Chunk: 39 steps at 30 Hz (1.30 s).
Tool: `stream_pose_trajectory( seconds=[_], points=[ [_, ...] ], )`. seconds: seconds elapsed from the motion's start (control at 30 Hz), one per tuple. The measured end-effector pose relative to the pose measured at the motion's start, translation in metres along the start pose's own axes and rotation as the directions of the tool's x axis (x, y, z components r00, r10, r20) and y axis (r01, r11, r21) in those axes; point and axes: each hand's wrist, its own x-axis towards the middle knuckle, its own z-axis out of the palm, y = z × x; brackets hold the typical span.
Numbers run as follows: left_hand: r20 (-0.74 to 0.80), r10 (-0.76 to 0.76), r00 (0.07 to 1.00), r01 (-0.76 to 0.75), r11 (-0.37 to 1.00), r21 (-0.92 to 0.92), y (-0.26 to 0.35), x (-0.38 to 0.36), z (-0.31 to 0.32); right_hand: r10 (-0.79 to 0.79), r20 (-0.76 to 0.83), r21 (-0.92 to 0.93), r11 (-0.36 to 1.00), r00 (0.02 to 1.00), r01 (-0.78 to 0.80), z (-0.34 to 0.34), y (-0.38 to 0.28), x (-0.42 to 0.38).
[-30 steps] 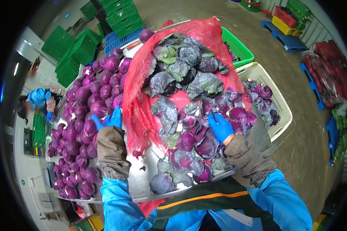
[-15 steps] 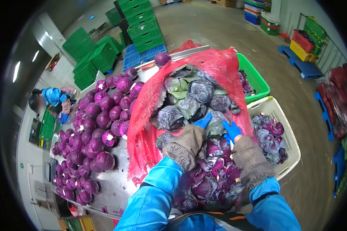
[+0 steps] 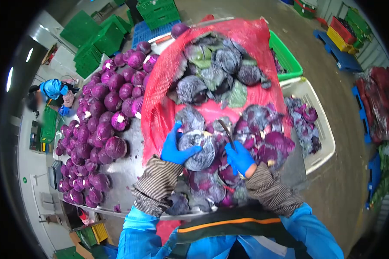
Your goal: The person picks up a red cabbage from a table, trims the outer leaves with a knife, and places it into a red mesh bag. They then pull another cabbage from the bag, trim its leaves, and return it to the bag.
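In a blue glove, my left hand [image 3: 175, 149] grips the left side of a red cabbage [image 3: 202, 156] with dull, greyish outer leaves. My right hand [image 3: 240, 159], also gloved, is closed around a small knife [image 3: 225, 131]; its dark, curved blade points up and away, just right of the cabbage. Beneath and beside both hands lies a heap of loose purple leaves [image 3: 270, 144]. Beyond them a red mesh sack [image 3: 160, 101] gapes towards me, with several untrimmed cabbages [image 3: 227, 60] inside.
Many shiny purple cabbages [image 3: 112, 99] cover the left of the metal table [image 3: 132, 172]. At the right edge stand a white crate [image 3: 326, 140] holding leaves and a green crate [image 3: 291, 58]. Another person [image 3: 54, 90] works at far left. Green crates [image 3: 157, 13] are stacked behind.
My hands have drawn back from the sack's mouth towards me, and my left hand now holds a cabbage over the leaves. The knife stays in my right hand. The view has tilted down.
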Motion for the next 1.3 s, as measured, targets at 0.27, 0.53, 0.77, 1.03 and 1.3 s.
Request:
stream_pose_trajectory(
  seconds=[0.27, 0.53, 0.77, 1.03, 1.3],
  points=[
    [-0.063, 0.226, 0.972, -0.165, 0.850, 0.500, -0.067, -0.059, 0.022, -0.311, 0.078, -0.718, 0.642, 0.947, 0.270, 0.005, 0.063, -0.021],
    [-0.074, -0.012, 0.997, 0.058, 0.746, 0.663, -0.032, -0.045, 0.053, -0.319, 0.120, -0.960, 0.205, 0.940, 0.192, 0.026, 0.009, -0.035],
    [0.001, -0.052, 0.999, 0.032, 0.621, 0.783, -0.017, -0.028, 0.071, -0.149, -0.031, -0.910, 0.413, 0.988, 0.034, 0.010, 0.008, 0.010],
    [0.060, 0.010, 0.998, -0.056, 0.547, 0.835, -0.010, -0.048, 0.077, -0.154, -0.053, -0.930, 0.368, 0.987, 0.007, 0.005, 0.023, 0.004],
    [-0.057, 0.462, 0.885, -0.397, 0.812, 0.427, -0.056, -0.090, 0.063, -0.133, -0.142, -0.865, 0.499, 0.981, -0.057, -0.010, 0.080, 0.023]
  ],
)
